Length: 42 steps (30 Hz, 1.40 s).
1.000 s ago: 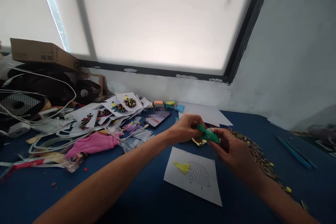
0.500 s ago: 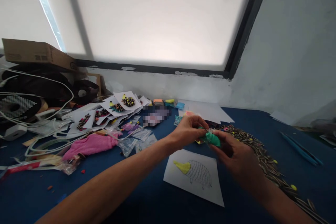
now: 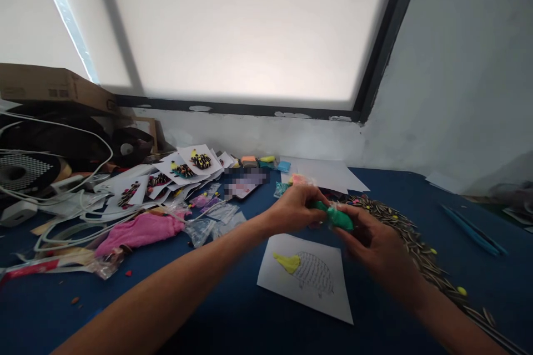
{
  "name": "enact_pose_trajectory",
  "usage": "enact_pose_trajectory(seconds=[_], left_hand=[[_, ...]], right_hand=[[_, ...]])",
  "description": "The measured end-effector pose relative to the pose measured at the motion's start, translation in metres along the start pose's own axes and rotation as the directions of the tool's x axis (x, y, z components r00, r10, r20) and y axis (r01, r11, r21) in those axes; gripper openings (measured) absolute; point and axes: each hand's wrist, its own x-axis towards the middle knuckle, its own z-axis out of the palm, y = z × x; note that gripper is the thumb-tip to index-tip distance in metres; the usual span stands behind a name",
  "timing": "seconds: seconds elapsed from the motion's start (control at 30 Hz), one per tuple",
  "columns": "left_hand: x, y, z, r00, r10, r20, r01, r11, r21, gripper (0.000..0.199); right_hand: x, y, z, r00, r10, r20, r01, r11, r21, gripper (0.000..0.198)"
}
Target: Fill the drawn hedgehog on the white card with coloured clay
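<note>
Both hands are raised above the table, close together. My right hand [image 3: 372,236] is closed on a lump of green modelling clay [image 3: 340,219] in a clear wrapper. My left hand [image 3: 296,208] pinches the clay's other end, where a smaller green part stretches out between its fingers; the fingertips are partly hidden. Below them lies a white paper [image 3: 270,283] with a hedgehog-like animal drawn on it. Yellow clay [image 3: 288,262] covers the drawn head, while the body shows pencil scallops.
Striped sunflower seeds [image 3: 420,258] lie heaped on the right, beside blue tweezers [image 3: 474,230]. Finished seed pictures [image 3: 202,161], a phone [image 3: 247,184], small plastic bags [image 3: 220,219], a pink cloth-like piece [image 3: 141,232] and cables crowd the left. White sheets [image 3: 325,173] lie at the back.
The green clay has drawn out longer between my hands, with a thicker green part now showing at my left fingers. The view has shifted slightly.
</note>
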Motion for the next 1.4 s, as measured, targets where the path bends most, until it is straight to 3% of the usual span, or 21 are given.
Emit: enact_pose_trajectory(seconds=[0.2, 0.27, 0.4, 0.53, 0.63, 0.87, 1.03, 1.17, 1.27, 1.4], left_hand=[[-0.007, 0.017, 0.011, 0.999, -0.038, -0.038, 0.041, 0.995, 0.088, 0.004], [-0.007, 0.022, 0.010, 0.996, -0.094, 0.004, 0.094, 0.993, 0.068, 0.003], [-0.004, 0.023, -0.006, 0.962, -0.162, 0.220, 0.209, 0.955, -0.209, 0.007], [-0.003, 0.020, -0.016, 0.965, -0.148, 0.217, 0.221, 0.904, -0.366, 0.017], [-0.003, 0.020, -0.014, 0.970, -0.166, 0.179, 0.218, 0.918, -0.331, 0.023], [-0.004, 0.021, 0.002, 0.984, -0.157, 0.089, 0.174, 0.958, -0.228, 0.012], [-0.003, 0.017, 0.016, 0.987, -0.158, -0.029, 0.149, 0.969, -0.194, 0.019], [-0.002, 0.019, 0.006, 0.986, -0.134, 0.098, 0.156, 0.946, -0.283, 0.013], [-0.001, 0.020, -0.006, 0.982, -0.160, 0.098, 0.183, 0.927, -0.326, 0.012], [-0.004, 0.022, -0.013, 0.951, -0.239, 0.197, 0.278, 0.939, -0.201, 0.017]], right_hand=[[0.000, -0.005, 0.000, 1.000, 0.013, 0.027, -0.013, 1.000, 0.005, 0.027], [0.000, -0.008, 0.000, 1.000, 0.004, 0.014, -0.004, 1.000, -0.013, 0.020], [0.001, -0.010, -0.004, 1.000, -0.011, -0.023, 0.010, 1.000, -0.028, 0.016], [0.001, -0.008, -0.006, 0.997, -0.002, -0.071, 0.002, 1.000, -0.004, 0.019], [0.000, -0.006, -0.004, 0.996, 0.003, -0.088, -0.003, 1.000, 0.003, 0.017], [-0.002, -0.008, -0.002, 0.999, 0.018, -0.037, -0.017, 1.000, 0.015, 0.029], [-0.004, -0.011, -0.002, 0.999, 0.012, -0.050, -0.013, 1.000, -0.018, 0.021], [-0.002, -0.009, -0.003, 0.996, 0.017, -0.088, -0.018, 1.000, -0.011, 0.020], [-0.001, -0.005, -0.005, 0.991, 0.044, -0.124, -0.043, 0.999, 0.010, 0.021], [-0.001, -0.003, -0.007, 0.991, 0.072, -0.113, -0.070, 0.997, 0.025, 0.023]])
